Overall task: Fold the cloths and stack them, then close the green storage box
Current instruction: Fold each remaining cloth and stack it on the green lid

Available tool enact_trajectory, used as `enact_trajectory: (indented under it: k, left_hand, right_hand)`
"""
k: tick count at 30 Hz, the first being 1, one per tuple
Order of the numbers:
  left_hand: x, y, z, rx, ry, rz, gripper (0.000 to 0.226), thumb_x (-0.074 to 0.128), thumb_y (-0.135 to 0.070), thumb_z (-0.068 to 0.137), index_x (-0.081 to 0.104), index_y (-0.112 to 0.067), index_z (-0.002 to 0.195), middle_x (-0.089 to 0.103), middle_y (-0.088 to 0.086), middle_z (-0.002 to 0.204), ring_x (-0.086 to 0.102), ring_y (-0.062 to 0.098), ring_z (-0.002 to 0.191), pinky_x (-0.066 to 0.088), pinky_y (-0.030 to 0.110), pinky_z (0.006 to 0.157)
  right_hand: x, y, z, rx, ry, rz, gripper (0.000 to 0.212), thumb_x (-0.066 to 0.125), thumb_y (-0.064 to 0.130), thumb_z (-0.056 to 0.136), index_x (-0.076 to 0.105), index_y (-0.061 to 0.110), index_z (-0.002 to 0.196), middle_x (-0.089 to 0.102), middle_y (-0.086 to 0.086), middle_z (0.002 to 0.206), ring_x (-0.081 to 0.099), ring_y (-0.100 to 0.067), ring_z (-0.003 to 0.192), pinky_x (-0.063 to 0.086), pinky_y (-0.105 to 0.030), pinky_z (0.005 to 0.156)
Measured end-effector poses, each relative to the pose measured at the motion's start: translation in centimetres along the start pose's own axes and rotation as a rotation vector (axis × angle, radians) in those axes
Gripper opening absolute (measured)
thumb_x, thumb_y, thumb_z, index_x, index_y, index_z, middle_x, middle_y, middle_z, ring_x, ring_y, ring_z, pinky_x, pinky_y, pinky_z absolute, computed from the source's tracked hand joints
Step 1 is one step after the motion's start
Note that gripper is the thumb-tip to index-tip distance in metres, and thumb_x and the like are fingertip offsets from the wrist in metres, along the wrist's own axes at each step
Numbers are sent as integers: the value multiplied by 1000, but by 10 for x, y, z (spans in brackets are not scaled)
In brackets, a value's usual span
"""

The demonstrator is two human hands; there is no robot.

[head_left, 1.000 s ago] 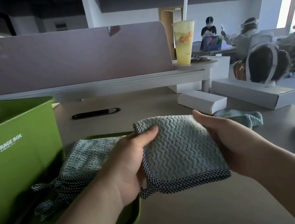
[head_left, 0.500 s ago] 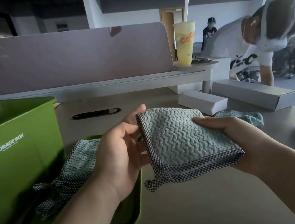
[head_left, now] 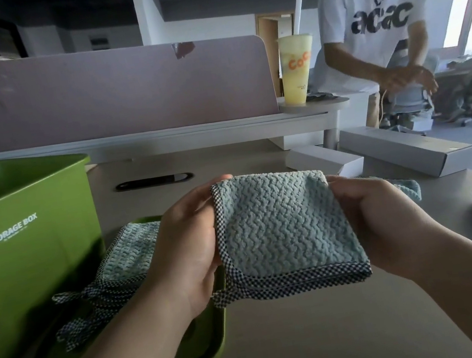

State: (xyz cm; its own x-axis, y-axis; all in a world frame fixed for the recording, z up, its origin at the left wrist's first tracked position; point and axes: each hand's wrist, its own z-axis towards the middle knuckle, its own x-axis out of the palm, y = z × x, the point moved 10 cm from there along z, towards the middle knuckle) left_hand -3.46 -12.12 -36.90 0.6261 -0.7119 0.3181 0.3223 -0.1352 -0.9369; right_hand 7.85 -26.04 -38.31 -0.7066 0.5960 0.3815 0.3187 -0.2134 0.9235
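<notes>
While both hands grip it, left hand (head_left: 187, 249) and right hand (head_left: 382, 223) hold the folded cloth (head_left: 284, 230) above bare desk (head_left: 287, 342), beside the green lid (head_left: 201, 353); raised flatter than 0.5 s ago.

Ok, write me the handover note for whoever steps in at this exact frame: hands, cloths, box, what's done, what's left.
Left hand and right hand: both grip the folded cloth by its side edges, held above the desk.
Folded stack: lies on the green lid, which lies flat on the desk beside the storage box.
Another cloth: on the desk behind the right hand, mostly hidden.
Done: held cloth folded; some cloth already on the lid.
Left: add the held cloth to the stack, fold the remaining cloth, close the open box.
</notes>
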Motion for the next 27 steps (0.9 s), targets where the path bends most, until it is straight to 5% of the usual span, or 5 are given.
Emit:
enact_trajectory:
  k: [10, 17, 20, 23, 27]
  left_hand:
    - [-1, -5, 2, 7, 19, -82, 30, 50, -7, 92, 75, -23, 90, 74, 6, 93, 70, 22, 80, 54, 30, 59]
    - [8, -4, -2, -42, 113, -124, 22, 52, -13, 88, 72, -20, 92, 72, 4, 81, 68, 16, 65, 53, 26, 51]
    - [12, -5, -4, -62, 146, -165, 17, 58, -19, 73, 70, -20, 86, 52, 8, 92, 49, 22, 71, 44, 30, 57]
    - [16, -5, -8, -85, 160, -214, 11, 59, -21, 68, 69, -24, 71, 37, 5, 103, 36, 22, 72, 32, 30, 61]
    - [10, 5, -5, -124, 93, -192, 23, 45, -9, 90, 63, -20, 80, 50, 11, 82, 48, 21, 67, 40, 29, 57]
  right_hand:
    - [7, 35, -9, -306, 23, -122, 22, 58, 8, 72, 76, 21, 75, 68, -5, 71, 54, -22, 63, 51, -24, 54]
    - [1, 25, -4, -240, 22, -4, 26, 52, 3, 84, 68, 18, 69, 64, -6, 68, 54, -19, 57, 48, -25, 51]
    - [2, 21, 2, -198, 64, 115, 10, 69, 8, 61, 65, 14, 68, 62, -7, 67, 59, -17, 52, 51, -23, 48]
    - [5, 17, 7, -159, 110, 118, 37, 86, 22, 32, 68, 14, 64, 67, -7, 67, 66, -17, 54, 55, -25, 49]
    - [5, 4, 5, -37, 68, 169, 17, 73, 16, 53, 59, 13, 62, 61, -6, 65, 62, -18, 52, 54, -25, 50]
